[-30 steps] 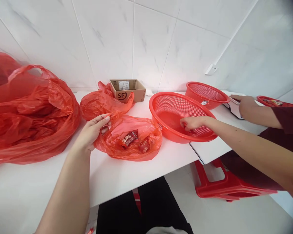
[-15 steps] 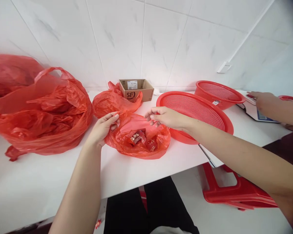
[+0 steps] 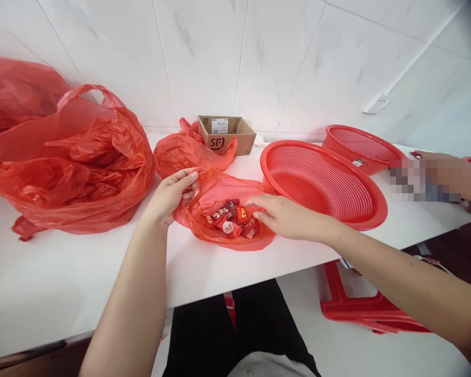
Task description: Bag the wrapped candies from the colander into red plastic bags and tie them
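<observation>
A thin red plastic bag (image 3: 223, 242) lies on the white table with its mouth spread. Several small wrapped candies (image 3: 228, 214) in red and dark red wrappers are heaped inside it. My left hand (image 3: 176, 192) pinches the bag's upper left rim between thumb and fingers. Over the bag's right side, my right hand (image 3: 278, 215) hovers with its fingers stretched toward the candies, the thumb apart from them. Nothing shows in that hand, though the fingers' undersides are hidden. To its right stands a large red perforated basket (image 3: 294, 186).
A bigger red bag (image 3: 82, 209) stuffed with red plastic is at left. Behind the bag are another red bag (image 3: 188, 152) and a cardboard box (image 3: 235, 142). A second red basket (image 3: 363, 144) stands at the back right. Another person's arm (image 3: 459, 175) reaches in from the right; a red stool (image 3: 365, 309) stands below.
More candies now lie in the bag. My right hand has moved slightly right and down, its fingers straighter. My left hand still pinches the rim. The view has shifted slightly.
</observation>
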Tool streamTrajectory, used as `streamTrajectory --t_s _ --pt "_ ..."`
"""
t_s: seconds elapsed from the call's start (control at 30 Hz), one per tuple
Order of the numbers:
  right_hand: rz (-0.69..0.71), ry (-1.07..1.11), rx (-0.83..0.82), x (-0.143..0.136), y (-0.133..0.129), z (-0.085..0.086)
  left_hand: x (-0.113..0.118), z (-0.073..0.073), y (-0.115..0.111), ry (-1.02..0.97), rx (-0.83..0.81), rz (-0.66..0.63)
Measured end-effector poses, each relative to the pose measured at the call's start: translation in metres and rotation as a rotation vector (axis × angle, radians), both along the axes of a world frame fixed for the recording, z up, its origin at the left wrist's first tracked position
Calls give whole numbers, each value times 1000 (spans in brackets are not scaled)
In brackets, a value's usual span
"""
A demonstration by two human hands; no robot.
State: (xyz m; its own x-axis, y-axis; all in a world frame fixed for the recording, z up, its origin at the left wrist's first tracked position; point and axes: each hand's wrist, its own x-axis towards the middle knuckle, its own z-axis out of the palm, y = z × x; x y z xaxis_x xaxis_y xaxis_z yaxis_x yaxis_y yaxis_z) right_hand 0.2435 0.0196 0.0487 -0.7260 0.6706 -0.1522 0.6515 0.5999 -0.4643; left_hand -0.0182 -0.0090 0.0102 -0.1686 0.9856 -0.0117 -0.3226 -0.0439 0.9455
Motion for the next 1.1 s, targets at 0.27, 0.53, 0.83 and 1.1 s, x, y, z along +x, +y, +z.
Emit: streamTrajectory --t_s 0.27,0.53,0.83,1.1 --pt "47 -411 230 25 -26 -15 2 -2 1 47 -12 -30" --pt "-67 -249 310 19 -17 -39 5 -3 2 68 -37 -22" --pt "-108 102 203 19 -11 -49 4 -5 3 68 -31 -16" --pt "-73 -24 202 20 -13 -55 4 -4 3 68 -34 -13"
